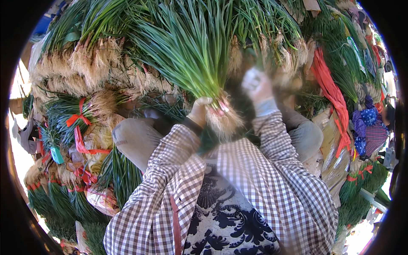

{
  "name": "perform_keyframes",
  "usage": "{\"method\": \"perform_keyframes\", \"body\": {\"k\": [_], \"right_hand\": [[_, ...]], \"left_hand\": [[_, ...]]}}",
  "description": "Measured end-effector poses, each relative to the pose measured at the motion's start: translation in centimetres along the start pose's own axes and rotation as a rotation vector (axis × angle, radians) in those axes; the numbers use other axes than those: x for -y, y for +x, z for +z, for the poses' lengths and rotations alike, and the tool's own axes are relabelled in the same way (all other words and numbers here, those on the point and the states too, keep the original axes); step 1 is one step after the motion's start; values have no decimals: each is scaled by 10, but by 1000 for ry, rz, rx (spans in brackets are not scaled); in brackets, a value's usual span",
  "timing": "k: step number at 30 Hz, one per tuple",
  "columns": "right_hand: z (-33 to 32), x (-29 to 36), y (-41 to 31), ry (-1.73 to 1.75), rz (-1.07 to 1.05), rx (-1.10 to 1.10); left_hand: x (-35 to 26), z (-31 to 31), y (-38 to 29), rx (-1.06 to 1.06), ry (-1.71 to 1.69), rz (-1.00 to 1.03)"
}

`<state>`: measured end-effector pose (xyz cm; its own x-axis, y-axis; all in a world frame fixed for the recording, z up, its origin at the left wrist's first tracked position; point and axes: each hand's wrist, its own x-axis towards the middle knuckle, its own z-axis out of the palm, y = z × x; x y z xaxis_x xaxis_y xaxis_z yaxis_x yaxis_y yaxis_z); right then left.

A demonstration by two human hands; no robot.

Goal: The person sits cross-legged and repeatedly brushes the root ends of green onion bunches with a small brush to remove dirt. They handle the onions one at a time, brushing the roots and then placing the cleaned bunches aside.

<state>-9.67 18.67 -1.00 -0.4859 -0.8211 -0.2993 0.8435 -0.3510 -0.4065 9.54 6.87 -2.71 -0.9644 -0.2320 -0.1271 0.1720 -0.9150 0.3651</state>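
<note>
My left hand grips a bunch of spring onions just above the reddish bulbs. Its pale, stringy roots hang toward me, and the long green leaves fan out away from me. To the right of the bunch, my right hand is raised with its fingers curled. Motion blur hides whether anything is in it. Something whitish covers its fingers, perhaps a glove or tape. Beyond both hands lies a long heap of loose spring onions with the roots facing me.
My bent knees flank the hands. On the left lies a bunch tied with red ribbon, near a turquoise object. Red plastic strips hang on the right. Several tied bunches stand at lower left. Another person is at far right.
</note>
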Motion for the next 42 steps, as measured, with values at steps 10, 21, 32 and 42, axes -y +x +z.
{"method": "perform_keyframes", "body": {"k": [10,21,32,42], "right_hand": [[-26,-12,-104,-1543,-397,-44],[109,-5,-95,-1777,-154,14],[118,44,-101,-1714,-388,40],[53,85,-143,-202,-178,404]], "left_hand": [[2,8,1,-18,42,-15],[29,68,25,227,225,21],[2,85,75,210,-211,-11],[-66,178,69,140,45,376]]}}
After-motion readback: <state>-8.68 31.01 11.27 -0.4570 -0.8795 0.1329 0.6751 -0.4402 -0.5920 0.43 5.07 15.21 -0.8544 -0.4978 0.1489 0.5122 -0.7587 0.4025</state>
